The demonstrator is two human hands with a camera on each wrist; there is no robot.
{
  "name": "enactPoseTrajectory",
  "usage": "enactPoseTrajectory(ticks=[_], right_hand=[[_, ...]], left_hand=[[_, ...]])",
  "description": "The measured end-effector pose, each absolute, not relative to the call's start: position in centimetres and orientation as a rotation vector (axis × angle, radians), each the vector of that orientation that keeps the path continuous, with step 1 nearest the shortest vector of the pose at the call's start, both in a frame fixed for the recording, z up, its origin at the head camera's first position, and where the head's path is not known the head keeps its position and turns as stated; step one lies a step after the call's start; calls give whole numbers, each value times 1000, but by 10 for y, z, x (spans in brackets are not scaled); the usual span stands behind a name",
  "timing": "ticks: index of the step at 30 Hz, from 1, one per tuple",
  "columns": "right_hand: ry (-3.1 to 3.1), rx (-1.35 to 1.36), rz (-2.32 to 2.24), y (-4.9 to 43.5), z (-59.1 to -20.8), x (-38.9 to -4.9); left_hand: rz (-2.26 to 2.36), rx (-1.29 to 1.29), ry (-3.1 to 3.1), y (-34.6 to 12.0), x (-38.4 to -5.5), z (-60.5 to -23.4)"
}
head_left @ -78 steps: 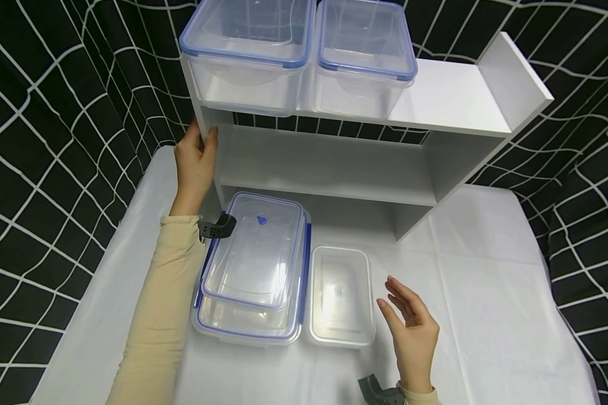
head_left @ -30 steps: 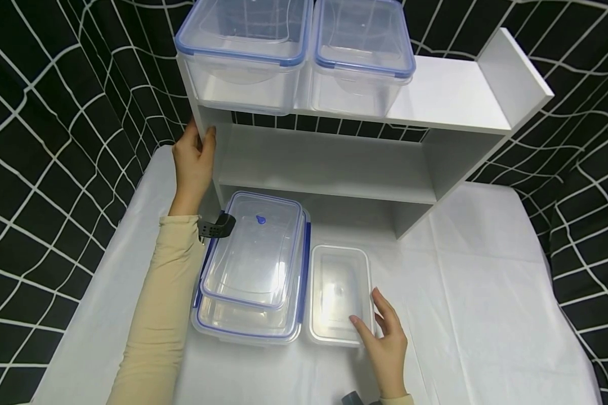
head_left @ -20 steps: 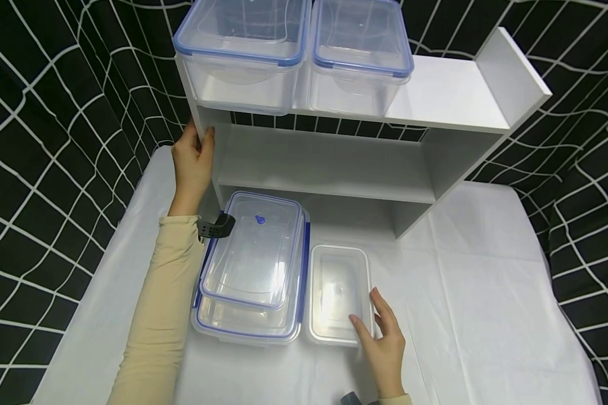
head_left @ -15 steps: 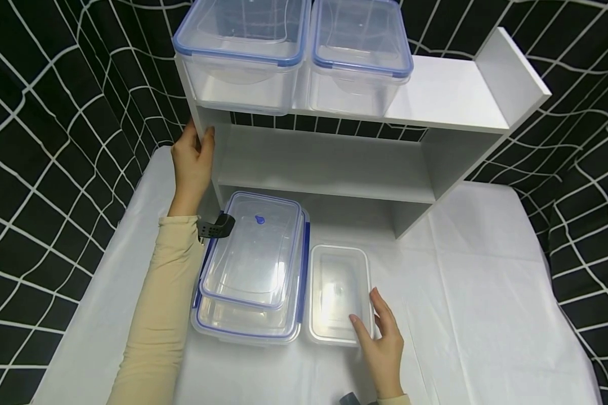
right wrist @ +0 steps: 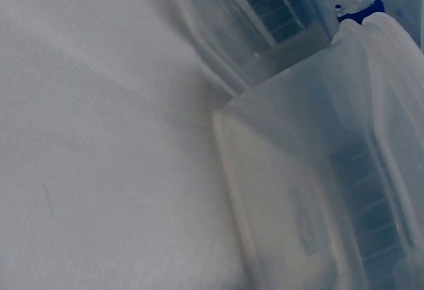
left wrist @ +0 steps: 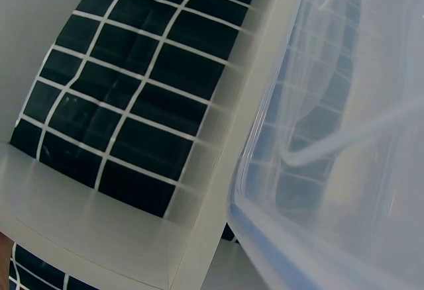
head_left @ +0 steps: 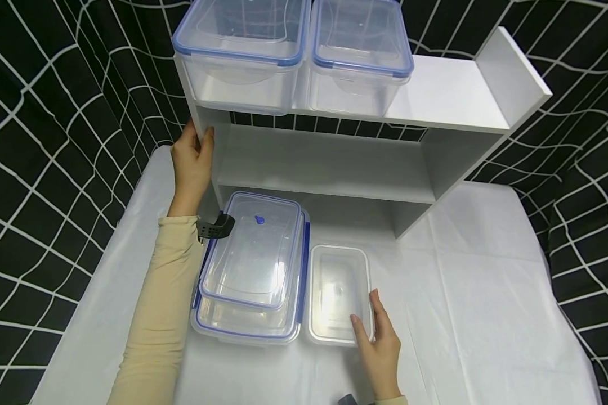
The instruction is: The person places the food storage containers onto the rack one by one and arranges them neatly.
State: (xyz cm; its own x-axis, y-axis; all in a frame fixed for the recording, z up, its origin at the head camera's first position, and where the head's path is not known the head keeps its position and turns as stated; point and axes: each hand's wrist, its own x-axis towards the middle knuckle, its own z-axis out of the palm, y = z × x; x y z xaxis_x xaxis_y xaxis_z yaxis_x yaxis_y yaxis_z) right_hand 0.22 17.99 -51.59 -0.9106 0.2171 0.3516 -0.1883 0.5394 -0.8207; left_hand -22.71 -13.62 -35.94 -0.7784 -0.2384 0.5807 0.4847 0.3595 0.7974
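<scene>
At the upper left, my left hand (head_left: 191, 167) grips the front edge of the white shelf unit's left side panel (head_left: 209, 147), thumb on the inner side and fingers on the outer side. Low in the head view, my right hand (head_left: 382, 351) holds the near right part of a small clear food container (head_left: 336, 292), its thumb on the lid and its fingers along the right side. That container lies flat on the white cloth. The right wrist view shows its clear wall (right wrist: 285, 191) close up; neither wrist view shows fingers plainly.
Left of the small container lie stacked clear containers (head_left: 253, 253) with blue-edged lids. Two large blue-rimmed boxes, a left one (head_left: 243, 84) and a right one (head_left: 354, 93), stand on the shelf's top board (head_left: 451, 95). Black cloth with a white grid (head_left: 45, 169) surrounds the table.
My right hand has moved left from beside the small container onto its right edge, then stayed almost still. My left hand keeps its grip on the side panel. The containers have not moved.
</scene>
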Motion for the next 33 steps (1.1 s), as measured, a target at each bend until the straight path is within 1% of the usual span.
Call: enactPoseTrajectory(ticks=[12, 33], right_hand=[[-2362, 47, 1252, 180, -517, 2], [-2361, 52, 1245, 179, -518, 2]], left_hand=[[-1462, -217, -1995, -136, -227, -359], [-1486, -218, -1984, -136, -227, -359]])
